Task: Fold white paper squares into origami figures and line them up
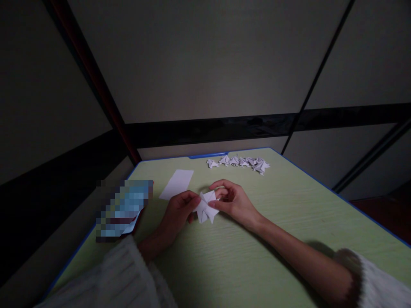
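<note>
Between my hands is a piece of folded white paper (pixel 204 210) with several pointed flaps and crease lines, held just above the table. My left hand (pixel 180 208) pinches its left edge between thumb and fingers. From the other side, my right hand (pixel 235 200) has its thumb on the paper's face, with the fingers curled behind and partly hidden. Beyond them, a row of small folded paper figures (pixel 242 162) stands near the table's far edge. A flat sheet of white paper (pixel 178 183) lies past my left hand.
The pale green table (pixel 289 201) has a blue rim and a blue bar (pixel 208 155) at its far edge. On the left lies a blurred-out device with a dark red edge (pixel 138 222). Cabinet panels (pixel 199 64) rise close behind and to the left.
</note>
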Motion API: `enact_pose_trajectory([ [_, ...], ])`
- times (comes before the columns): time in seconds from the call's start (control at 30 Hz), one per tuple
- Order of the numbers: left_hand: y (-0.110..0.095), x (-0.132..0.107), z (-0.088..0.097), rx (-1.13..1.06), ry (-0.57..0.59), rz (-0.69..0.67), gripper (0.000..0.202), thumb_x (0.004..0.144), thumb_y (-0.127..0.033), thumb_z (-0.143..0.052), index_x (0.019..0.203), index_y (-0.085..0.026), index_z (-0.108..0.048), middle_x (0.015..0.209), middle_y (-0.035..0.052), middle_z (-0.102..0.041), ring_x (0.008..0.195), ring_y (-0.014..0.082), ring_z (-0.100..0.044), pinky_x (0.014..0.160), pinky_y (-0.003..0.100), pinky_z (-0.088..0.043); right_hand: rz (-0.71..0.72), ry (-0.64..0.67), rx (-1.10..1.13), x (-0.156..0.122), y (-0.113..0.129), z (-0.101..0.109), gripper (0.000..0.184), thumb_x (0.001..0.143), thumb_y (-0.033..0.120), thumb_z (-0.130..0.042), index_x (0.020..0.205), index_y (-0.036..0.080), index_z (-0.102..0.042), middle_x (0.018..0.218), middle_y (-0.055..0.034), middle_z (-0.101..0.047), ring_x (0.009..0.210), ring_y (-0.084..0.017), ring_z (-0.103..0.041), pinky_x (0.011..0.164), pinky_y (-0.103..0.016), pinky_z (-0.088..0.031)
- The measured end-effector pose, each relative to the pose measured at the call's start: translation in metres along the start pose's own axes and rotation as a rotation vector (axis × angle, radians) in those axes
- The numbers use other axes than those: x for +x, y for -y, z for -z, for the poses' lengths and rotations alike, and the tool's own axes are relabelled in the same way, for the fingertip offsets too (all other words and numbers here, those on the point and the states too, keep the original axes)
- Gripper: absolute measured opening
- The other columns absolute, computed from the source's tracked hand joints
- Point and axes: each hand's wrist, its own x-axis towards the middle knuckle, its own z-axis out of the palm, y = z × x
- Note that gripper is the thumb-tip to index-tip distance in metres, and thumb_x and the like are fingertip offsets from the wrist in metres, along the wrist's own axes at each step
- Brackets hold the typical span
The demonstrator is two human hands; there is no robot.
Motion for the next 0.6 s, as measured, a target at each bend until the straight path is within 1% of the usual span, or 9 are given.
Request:
enact_pose_trajectory([
  [0.17,0.0014,0.0008,-0.0008,0.064,0.088,0.005,0.024,0.062,-0.034,-0.057,0.053,-0.013,-0.048,0.040,-0.0065,-0.046,0.032,0.0031,-0.035,0.031,0.015,-0.023,-0.009,-0.011,0.051,-0.0001,-0.0004,-0.0009,0.038,0.046,0.013,-0.071,0.079,0.015,-0.051,0.055,0.0061,-0.053,0.047,-0.005,-0.045,0.048,-0.020,-0.034],
  [0.23,0.0029,0.0007,-0.0008,0.089,0.137,0.003,0.023,0.062,-0.034,-0.057,0.054,-0.013,-0.049,0.040,-0.0064,-0.047,0.031,0.0030,-0.034,0.031,0.015,-0.024,-0.019,-0.025,0.085,-0.0002,-0.0006,-0.0012,0.038,0.046,0.014,-0.071,0.079,0.015,-0.051,0.054,0.0061,-0.054,0.045,-0.005,-0.045,0.047,-0.019,-0.033],
  [0.3,0.0037,0.0004,-0.0010,0.101,0.159,0.002,0.023,0.062,-0.034,-0.057,0.056,-0.013,-0.051,0.041,-0.0062,-0.048,0.031,0.0032,-0.035,0.031,0.016,-0.024,-0.029,-0.036,0.119,-0.0003,-0.0009,-0.0012,0.038,0.046,0.015,-0.071,0.079,0.016,-0.052,0.053,0.0060,-0.055,0.045,-0.005,-0.046,0.047,-0.019,-0.033],
  [0.37,0.0030,-0.0003,-0.0014,0.104,0.132,0.000,0.022,0.061,-0.033,-0.058,0.057,-0.013,-0.052,0.041,-0.0061,-0.048,0.032,0.0033,-0.035,0.032,0.016,-0.025,-0.038,-0.035,0.148,-0.0004,-0.0015,-0.0011,0.037,0.047,0.016,-0.071,0.079,0.015,-0.052,0.054,0.0055,-0.056,0.046,-0.005,-0.047,0.048,-0.019,-0.033],
  [0.5,-0.0010,-0.0013,-0.0019,0.090,0.032,-0.027,0.021,0.061,-0.030,-0.059,0.053,-0.013,-0.051,0.041,-0.0061,-0.048,0.033,0.0033,-0.035,0.034,0.016,-0.026,-0.062,-0.012,0.197,0.0000,-0.0027,-0.0014,0.035,0.049,0.017,-0.071,0.078,0.015,-0.053,0.057,0.0048,-0.057,0.047,-0.005,-0.048,0.048,-0.019,-0.032],
  [0.6,-0.0025,-0.0013,-0.0015,0.074,0.023,-0.021,0.019,0.062,-0.029,-0.058,0.055,-0.013,-0.053,0.042,-0.0055,-0.049,0.033,0.0038,-0.036,0.034,0.016,-0.027,-0.074,-0.028,0.220,0.0004,-0.0024,-0.0019,0.033,0.049,0.017,-0.071,0.076,0.014,-0.053,0.053,0.0056,-0.056,0.045,-0.004,-0.046,0.046,-0.018,-0.030],
])
